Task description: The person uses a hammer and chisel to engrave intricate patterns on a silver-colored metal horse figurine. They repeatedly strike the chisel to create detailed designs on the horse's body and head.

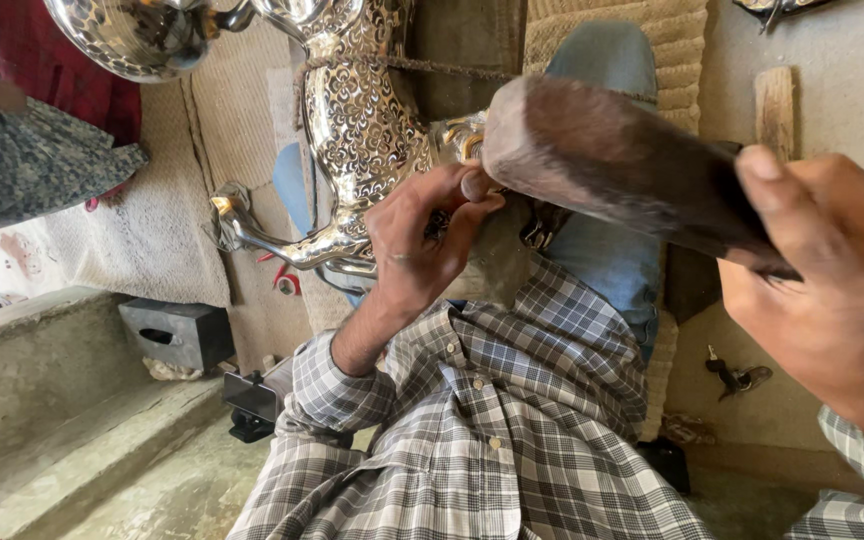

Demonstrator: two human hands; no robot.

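Gripping a wooden mallet (602, 160), the right hand (832, 290) blocks the floor; left hand (422, 240) pinches the engraved silver vessel (362, 130).

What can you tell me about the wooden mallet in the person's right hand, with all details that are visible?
The wooden mallet is a thick, dark brown block that looks like worn wood, with a paler, flat, rounded striking end. It lies slanted, the pale end pointing toward the engraved silver metal piece and close to the left hand. The right hand grips its far end, which hides the handle. Whether its face touches anything cannot be told.
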